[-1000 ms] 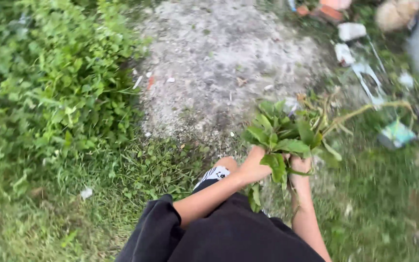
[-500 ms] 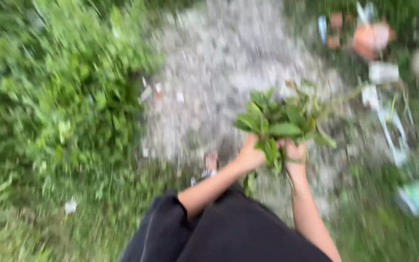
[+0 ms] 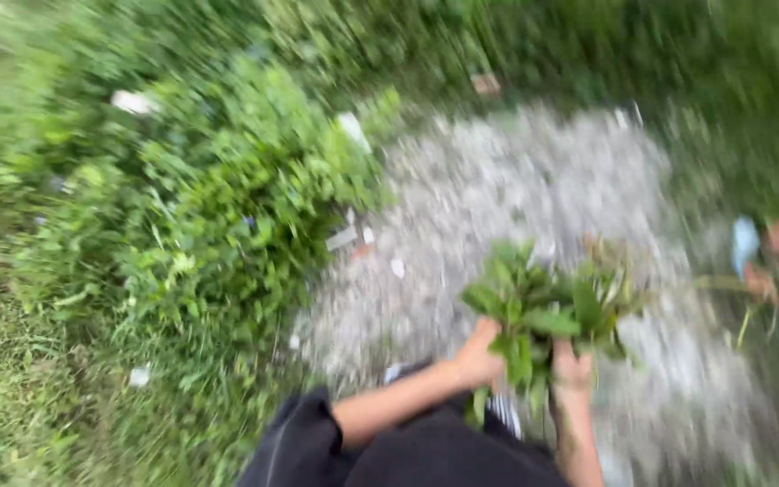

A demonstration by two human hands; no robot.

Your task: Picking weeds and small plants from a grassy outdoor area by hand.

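Both of my hands grip a bunch of leafy green plants (image 3: 543, 302) in front of my body. My left hand (image 3: 478, 358) is closed around the stems on the left side of the bunch. My right hand (image 3: 572, 368) is closed around them on the right. The leaves fan out above my fists and a few hang below them. My black clothing (image 3: 426, 451) fills the bottom of the head view. The picture is blurred by motion.
A bare patch of grey gravelly ground (image 3: 516, 198) lies ahead. A dense green bush (image 3: 209, 198) stands at the left, with grass (image 3: 38, 388) below it. Scattered litter (image 3: 759, 261) lies at the right, and small white scraps (image 3: 139, 375) dot the grass.
The view has swung up and left, so the bush and gravel patch slid down and right. My hands have kept their hold on the bunch, lower in the picture.
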